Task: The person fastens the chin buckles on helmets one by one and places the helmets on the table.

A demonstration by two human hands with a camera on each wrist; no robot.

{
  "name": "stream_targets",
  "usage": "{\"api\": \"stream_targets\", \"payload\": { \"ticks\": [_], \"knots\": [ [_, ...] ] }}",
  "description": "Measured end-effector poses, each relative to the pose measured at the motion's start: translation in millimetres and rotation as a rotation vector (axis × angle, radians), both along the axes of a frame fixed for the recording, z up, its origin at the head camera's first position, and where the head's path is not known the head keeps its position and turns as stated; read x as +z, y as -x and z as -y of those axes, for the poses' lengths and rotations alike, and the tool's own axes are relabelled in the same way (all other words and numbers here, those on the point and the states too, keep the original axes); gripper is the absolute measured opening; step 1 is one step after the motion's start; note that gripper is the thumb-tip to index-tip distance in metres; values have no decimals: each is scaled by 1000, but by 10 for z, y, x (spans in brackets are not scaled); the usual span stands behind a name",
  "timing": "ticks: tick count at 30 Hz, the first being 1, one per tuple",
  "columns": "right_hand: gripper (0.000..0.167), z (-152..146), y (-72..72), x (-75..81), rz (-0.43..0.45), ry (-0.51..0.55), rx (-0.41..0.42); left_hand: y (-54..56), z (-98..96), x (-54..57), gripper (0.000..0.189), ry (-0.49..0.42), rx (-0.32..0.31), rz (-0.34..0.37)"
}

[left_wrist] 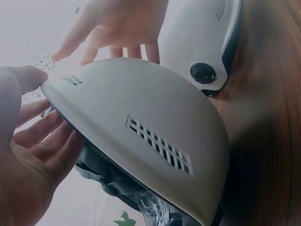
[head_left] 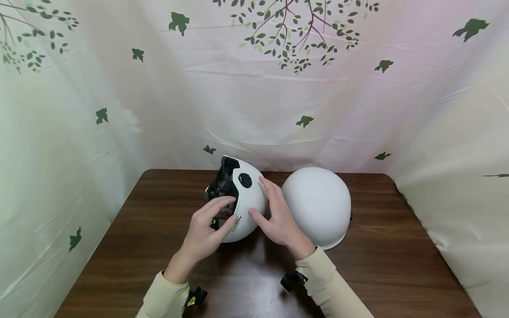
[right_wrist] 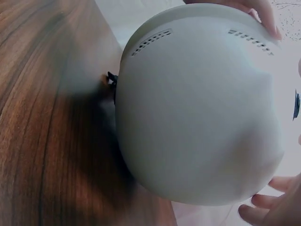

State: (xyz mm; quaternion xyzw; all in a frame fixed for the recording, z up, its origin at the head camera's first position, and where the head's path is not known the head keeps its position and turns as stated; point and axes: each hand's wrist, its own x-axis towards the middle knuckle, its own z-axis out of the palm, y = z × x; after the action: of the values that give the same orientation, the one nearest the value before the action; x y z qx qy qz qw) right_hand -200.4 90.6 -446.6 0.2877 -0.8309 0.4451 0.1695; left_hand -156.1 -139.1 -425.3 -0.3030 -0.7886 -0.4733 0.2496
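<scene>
A white helmet point(head_left: 254, 205) lies tilted on its side, its dark padded inside facing left. My left hand point(head_left: 203, 229) grips its lower rim; in the left wrist view the thumb is at the edge of the shell point(left_wrist: 141, 103) and the fingers point(left_wrist: 44, 141) reach under it. On the other side, my right hand point(head_left: 278, 218) has its fingers fairly straight against the outer shell. Vent slots point(left_wrist: 160, 146), a black round knob point(head_left: 245, 180) and dark straps point(left_wrist: 110, 181) show on this helmet. Fingertips of the right hand point(right_wrist: 280, 202) also appear beside the shell in the right wrist view.
A second white helmet point(head_left: 318, 205) stands dome up just right of the right hand. Both helmets are on a dark brown wooden table point(head_left: 397, 247). A pale curtain point(head_left: 246, 101) with leaf and bird prints hangs behind the table and at both sides.
</scene>
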Motion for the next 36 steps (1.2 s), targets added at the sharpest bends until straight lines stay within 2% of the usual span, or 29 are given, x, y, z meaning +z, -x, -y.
{"api": "stream_targets", "payload": {
  "ticks": [7, 9, 16, 22, 29, 36],
  "knots": [
    [77, 34, -81, -34, 127, -46, -18, -45, -36, -16, 41, 32, 21, -28],
    [76, 36, -89, -54, 139, -44, -15, -47, -46, -35, 41, 46, 17, -38],
    [73, -25, -54, -46, 75, 11, -21, -32, -106, -99, 42, 128, -26, -58],
    [75, -93, -43, -20, 64, 91, 16, -43, -192, -151, 44, 164, -69, -98],
    [70, -160, -49, -22, 109, 124, 37, -41, -239, -165, 41, 162, -84, -128],
    [72, -234, -58, -12, 176, 103, 11, -44, -83, -129, 40, 92, -32, -93]
  ]
}}
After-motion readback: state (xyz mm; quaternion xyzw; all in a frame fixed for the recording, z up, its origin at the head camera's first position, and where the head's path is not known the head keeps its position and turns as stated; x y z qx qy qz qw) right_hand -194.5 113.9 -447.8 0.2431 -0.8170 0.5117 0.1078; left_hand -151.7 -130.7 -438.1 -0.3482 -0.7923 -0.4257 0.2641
